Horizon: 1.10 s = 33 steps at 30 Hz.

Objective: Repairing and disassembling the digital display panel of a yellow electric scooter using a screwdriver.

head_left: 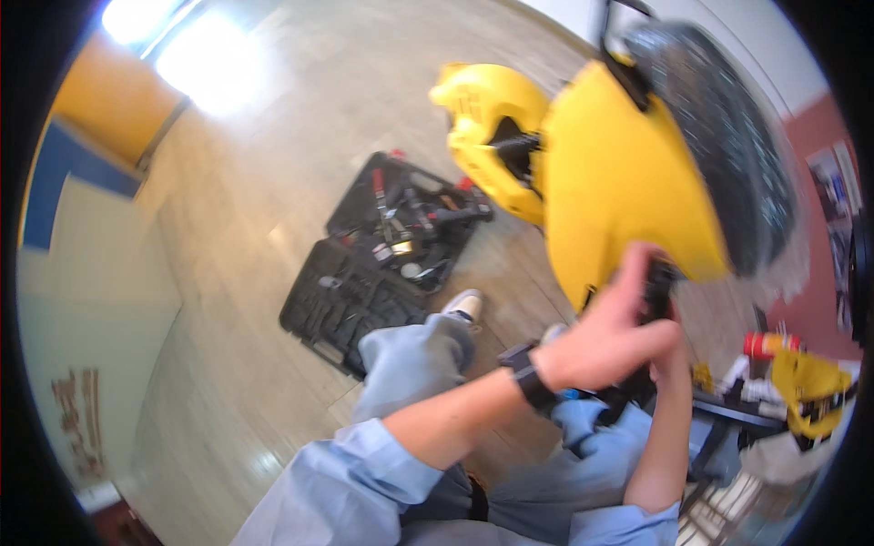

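My left hand [619,323], with a dark watch on its wrist, is closed round a black part [657,289] at the lower edge of a large yellow panel [619,173]. My right hand [669,350] comes up from below and meets the left one at that part. Its fingers are mostly hidden and blurred. Behind the panel is a dark, rounded piece wrapped in clear plastic [719,136], with a black loop [628,77] beside it. A curved yellow shell [487,100] with an opening adjoins the panel on the left.
An open black tool case [300,305] lies on the wooden floor by my feet, holding a drill-like tool [451,216] and several hand tools. At right, a dark-edged surface [742,407] bears a red cylinder [769,344] and a yellow item [801,387]. A pale wall stands at left.
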Each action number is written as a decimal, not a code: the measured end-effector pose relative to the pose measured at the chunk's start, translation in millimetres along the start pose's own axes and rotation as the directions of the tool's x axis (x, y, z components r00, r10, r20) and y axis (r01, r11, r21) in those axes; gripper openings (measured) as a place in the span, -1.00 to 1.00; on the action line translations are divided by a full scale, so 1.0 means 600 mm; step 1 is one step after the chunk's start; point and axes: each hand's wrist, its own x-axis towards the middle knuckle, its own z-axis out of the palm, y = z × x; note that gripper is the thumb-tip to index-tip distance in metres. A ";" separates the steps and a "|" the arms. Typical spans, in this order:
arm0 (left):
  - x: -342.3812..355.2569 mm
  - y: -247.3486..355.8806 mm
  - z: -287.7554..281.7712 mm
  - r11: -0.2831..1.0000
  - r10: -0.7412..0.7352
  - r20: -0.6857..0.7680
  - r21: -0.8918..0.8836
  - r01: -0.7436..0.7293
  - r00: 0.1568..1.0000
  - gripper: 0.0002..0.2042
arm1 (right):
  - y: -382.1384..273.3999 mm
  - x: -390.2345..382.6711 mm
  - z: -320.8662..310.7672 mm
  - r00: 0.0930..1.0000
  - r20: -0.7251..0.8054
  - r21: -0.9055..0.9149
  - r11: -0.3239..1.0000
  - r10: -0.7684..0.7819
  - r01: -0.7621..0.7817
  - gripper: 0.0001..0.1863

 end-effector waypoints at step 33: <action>-0.042 0.138 -0.166 0.653 -0.095 -0.529 -0.673 -0.348 0.843 -0.38 | 0.864 0.300 0.018 0.912 -0.179 -0.926 0.251 0.369 -0.283 -0.83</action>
